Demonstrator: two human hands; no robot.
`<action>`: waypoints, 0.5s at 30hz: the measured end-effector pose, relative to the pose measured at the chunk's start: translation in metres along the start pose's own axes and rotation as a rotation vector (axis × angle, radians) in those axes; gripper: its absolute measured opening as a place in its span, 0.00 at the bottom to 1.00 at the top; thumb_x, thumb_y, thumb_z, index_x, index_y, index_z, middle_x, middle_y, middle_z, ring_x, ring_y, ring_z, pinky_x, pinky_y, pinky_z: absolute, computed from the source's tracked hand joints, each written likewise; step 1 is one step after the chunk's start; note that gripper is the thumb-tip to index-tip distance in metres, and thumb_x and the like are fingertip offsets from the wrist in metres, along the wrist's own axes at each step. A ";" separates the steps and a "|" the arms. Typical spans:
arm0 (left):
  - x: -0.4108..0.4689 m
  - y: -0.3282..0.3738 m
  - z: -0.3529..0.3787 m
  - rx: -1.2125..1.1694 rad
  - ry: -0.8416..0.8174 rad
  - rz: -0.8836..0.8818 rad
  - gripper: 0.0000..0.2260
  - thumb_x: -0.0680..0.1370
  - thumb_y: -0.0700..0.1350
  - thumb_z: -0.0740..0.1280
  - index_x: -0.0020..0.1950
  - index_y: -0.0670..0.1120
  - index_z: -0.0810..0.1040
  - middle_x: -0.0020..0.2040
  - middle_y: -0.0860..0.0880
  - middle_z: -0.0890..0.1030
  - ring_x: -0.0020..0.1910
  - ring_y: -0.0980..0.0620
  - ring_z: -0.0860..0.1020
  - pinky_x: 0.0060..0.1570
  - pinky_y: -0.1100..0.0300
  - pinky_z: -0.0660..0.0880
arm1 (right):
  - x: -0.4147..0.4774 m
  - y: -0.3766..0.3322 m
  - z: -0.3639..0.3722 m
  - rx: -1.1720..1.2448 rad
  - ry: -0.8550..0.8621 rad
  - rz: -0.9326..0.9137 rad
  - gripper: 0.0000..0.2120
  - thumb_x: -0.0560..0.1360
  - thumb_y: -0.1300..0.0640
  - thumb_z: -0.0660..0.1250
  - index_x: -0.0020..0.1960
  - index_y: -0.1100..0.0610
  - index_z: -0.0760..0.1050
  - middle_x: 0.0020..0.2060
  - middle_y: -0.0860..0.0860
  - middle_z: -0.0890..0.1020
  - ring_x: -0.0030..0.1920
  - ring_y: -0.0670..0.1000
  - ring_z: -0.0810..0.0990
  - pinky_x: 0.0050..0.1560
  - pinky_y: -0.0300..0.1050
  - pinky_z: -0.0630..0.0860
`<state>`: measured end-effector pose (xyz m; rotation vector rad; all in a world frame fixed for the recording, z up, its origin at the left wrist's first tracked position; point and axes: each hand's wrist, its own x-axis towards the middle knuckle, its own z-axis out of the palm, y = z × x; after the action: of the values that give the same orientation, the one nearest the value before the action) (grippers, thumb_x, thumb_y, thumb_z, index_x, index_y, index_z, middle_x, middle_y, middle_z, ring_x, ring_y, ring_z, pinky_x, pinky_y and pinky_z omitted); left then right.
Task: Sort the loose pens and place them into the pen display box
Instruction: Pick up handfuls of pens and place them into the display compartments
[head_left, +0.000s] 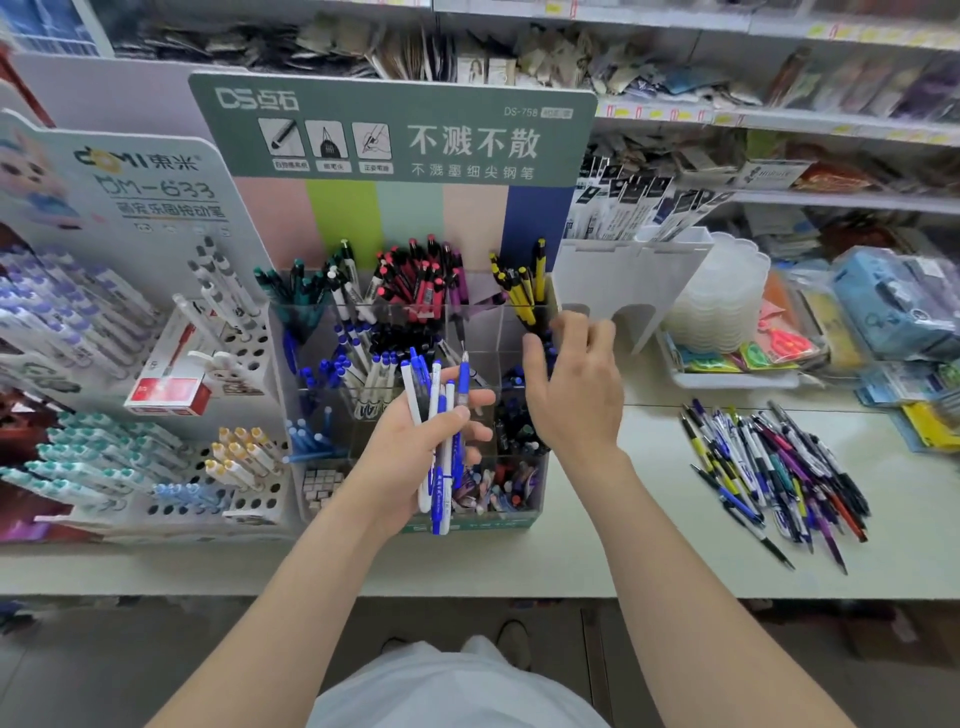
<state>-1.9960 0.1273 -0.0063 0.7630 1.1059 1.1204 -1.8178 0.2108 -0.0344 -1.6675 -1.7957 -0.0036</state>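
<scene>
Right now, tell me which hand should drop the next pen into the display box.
Right. The right hand is free over the display box, while the left hand grips the blue-and-white pens.

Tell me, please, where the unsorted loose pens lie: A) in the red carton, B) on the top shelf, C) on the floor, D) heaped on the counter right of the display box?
D: the pile of loose pens lies on the white counter, right of the pen display box.
</scene>
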 end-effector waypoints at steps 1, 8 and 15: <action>0.000 0.000 0.000 -0.018 0.003 -0.003 0.18 0.86 0.34 0.62 0.74 0.48 0.74 0.61 0.44 0.86 0.50 0.45 0.85 0.49 0.51 0.84 | -0.005 0.000 0.003 -0.017 -0.009 -0.026 0.14 0.86 0.45 0.60 0.60 0.55 0.75 0.53 0.55 0.71 0.46 0.56 0.72 0.45 0.51 0.75; -0.002 0.005 0.003 -0.061 -0.039 0.031 0.16 0.87 0.35 0.62 0.74 0.46 0.76 0.65 0.46 0.85 0.60 0.43 0.86 0.56 0.51 0.84 | -0.034 -0.022 -0.016 0.073 0.067 0.053 0.18 0.84 0.51 0.63 0.73 0.51 0.74 0.68 0.56 0.69 0.63 0.58 0.70 0.66 0.54 0.69; 0.003 0.006 0.007 -0.220 0.064 0.078 0.14 0.87 0.35 0.60 0.72 0.38 0.76 0.67 0.41 0.84 0.67 0.44 0.83 0.62 0.46 0.83 | -0.059 -0.065 -0.046 0.782 -0.388 0.343 0.06 0.81 0.52 0.73 0.52 0.50 0.76 0.37 0.48 0.87 0.38 0.48 0.87 0.41 0.52 0.85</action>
<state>-1.9909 0.1320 0.0004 0.6050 0.9930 1.3157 -1.8566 0.1268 0.0008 -1.4015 -1.4399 1.0908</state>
